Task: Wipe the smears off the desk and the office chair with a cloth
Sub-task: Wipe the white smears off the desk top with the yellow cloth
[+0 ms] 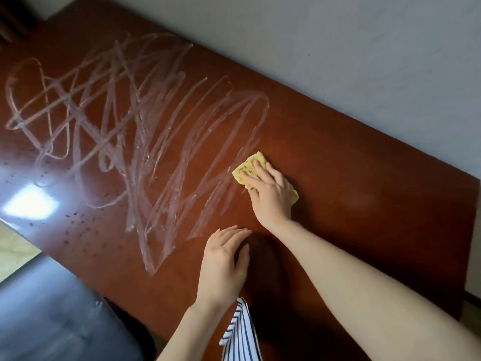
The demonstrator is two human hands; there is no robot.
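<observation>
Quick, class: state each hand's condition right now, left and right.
Left hand: open, flat on the desk.
Right hand: open, pressing the yellow cloth.

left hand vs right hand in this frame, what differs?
1. The right hand presses a yellow cloth to the desk. The left hand rests on bare wood and holds nothing.
2. The right hand is farther out on the desk, at the edge of the smears. The left hand lies nearer the person.
Shared: both are palm down with the fingers fairly straight.
</observation>
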